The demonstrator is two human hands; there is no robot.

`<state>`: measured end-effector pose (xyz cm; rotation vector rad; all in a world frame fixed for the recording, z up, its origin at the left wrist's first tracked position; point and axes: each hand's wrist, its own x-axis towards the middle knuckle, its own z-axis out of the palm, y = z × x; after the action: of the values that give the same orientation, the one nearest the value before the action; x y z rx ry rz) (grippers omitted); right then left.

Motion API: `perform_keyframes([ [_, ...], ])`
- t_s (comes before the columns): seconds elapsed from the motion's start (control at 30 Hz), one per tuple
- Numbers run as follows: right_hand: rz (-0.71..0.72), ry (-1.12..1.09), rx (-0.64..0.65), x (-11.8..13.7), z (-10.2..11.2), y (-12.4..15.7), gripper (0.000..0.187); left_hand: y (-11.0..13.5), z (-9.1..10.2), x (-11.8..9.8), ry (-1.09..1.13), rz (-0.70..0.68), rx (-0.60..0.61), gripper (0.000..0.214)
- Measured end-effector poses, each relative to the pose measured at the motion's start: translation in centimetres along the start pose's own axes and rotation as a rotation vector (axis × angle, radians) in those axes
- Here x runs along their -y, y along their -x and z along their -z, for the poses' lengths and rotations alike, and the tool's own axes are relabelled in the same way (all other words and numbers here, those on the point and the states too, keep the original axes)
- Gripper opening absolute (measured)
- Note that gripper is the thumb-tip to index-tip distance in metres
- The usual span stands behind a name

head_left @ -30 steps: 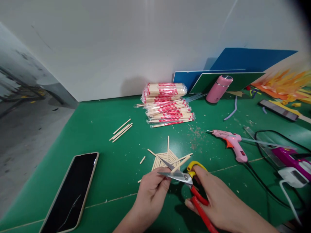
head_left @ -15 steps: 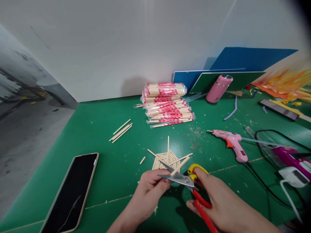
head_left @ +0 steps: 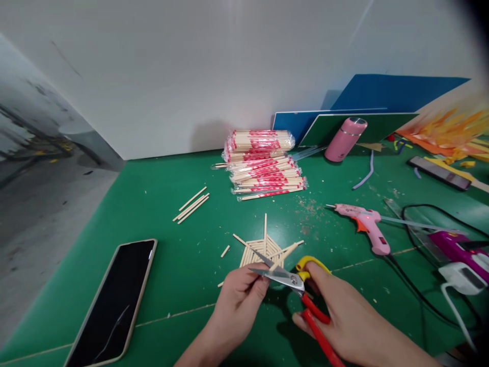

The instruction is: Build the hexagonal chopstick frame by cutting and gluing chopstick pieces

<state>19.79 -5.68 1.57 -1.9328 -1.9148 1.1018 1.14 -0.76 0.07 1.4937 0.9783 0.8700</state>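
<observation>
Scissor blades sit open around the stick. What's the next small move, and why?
Probably squeeze the right hand to close the scissors: their blades stand open across the wooden stick, which the left hand pinches at its near end.

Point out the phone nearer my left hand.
The dark-screened phone at the near left, on the left hand's side; the other phone lies far right by the orange paper.

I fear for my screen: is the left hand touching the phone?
Apart. The head view shows bare green table between the phone and the left hand, which pinches a stick.
</observation>
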Motion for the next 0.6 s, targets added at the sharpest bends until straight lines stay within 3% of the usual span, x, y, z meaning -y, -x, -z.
perform_keyframes([
  [0.17, 0.042, 0.050, 0.015, 0.2, 0.3, 0.3, 0.035, -0.2, 0.6, -0.4, 0.150, 0.069, 0.105, 0.021],
  [0.5, 0.038, 0.080, 0.031, 0.6, 1.0, 0.5, 0.038, -0.1, 0.6, -0.2, 0.420, 0.235, 0.165, 0.027],
  [0.6, 0.042, 0.067, 0.040, 0.5, 1.2, 0.4, 0.039, -0.1, 0.5, 0.0, 0.561, 0.356, 0.201, 0.024],
])
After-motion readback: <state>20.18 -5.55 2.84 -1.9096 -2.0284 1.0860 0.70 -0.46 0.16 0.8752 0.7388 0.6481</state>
